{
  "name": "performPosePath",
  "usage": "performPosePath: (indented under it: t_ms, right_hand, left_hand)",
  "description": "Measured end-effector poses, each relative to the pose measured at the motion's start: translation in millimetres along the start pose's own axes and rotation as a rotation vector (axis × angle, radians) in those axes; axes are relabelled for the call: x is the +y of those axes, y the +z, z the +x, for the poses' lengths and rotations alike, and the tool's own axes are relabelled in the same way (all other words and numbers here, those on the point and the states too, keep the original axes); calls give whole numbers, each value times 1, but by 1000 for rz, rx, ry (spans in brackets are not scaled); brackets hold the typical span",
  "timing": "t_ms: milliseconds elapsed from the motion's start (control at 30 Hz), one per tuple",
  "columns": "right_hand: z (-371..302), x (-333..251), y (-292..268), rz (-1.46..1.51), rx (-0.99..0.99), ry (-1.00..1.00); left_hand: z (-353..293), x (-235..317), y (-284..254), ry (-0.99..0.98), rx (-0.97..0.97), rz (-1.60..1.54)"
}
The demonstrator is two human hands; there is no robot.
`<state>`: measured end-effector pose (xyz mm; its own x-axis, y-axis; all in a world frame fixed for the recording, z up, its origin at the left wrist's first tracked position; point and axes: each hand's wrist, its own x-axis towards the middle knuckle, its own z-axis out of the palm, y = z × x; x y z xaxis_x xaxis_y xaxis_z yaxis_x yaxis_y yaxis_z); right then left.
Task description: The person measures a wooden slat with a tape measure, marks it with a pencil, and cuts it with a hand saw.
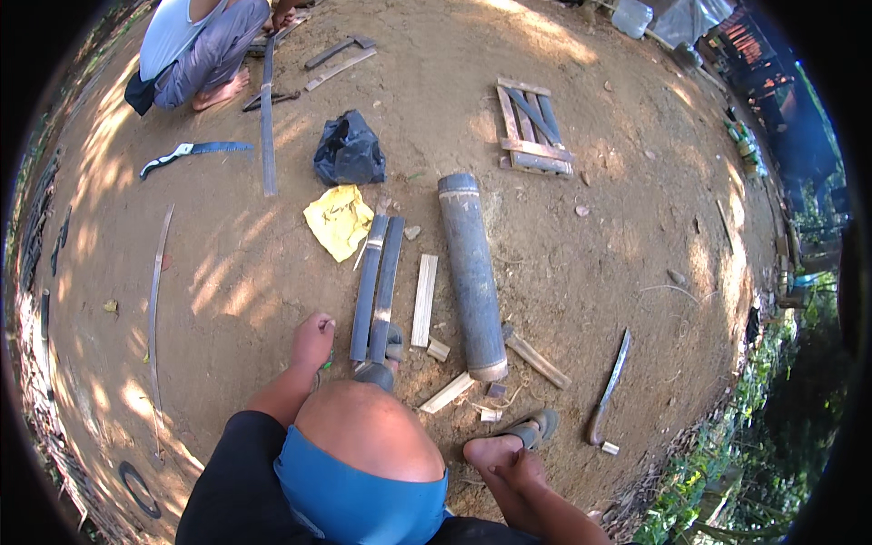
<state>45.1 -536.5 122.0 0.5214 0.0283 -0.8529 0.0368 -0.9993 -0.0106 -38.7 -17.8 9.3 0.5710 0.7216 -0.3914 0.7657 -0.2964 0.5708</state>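
My left hand (314, 341) hangs beside my bent knee (363, 427), fingers curled in, with nothing visible in them. Low on the right, my right hand (522, 470) lies against my sandalled right foot (490, 451), its fingers bent; whether they hold anything is hidden. Two dark split bamboo strips (365, 291) lie side by side just ahead of my left foot. A pale wooden slat (424, 300) is next to them. Farther right lies a thick grey-green bamboo section (470, 277), with short offcuts (447, 392) around its near end.
A machete (611, 386) is on the dirt at right. Ahead are a slatted bamboo frame (534, 127), a black plastic bag (350, 150), a yellow cloth or bag (340, 222) and a folding saw (193, 154). A crouching person (204, 54) handles a long strip (267, 118) at far left.
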Motion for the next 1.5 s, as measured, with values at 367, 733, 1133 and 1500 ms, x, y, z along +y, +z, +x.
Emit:
performPosePath:
  t_ms: [367,733,1133,1500]
  right_hand:
    - [10,-4,-15,25,-256,102]
    - [1,-11,-12,103,-77,124]
    - [10,-16,6,101,96,36]
    - [4,-22,10,105,89,77]
  left_hand:
    - [-2,10,2,49,-49,-68]
    - [0,-47,-11,25,7,210]
    - [-46,-18,-15,96,-266,514]
    - [-38,-14,-7,104,-352,600]
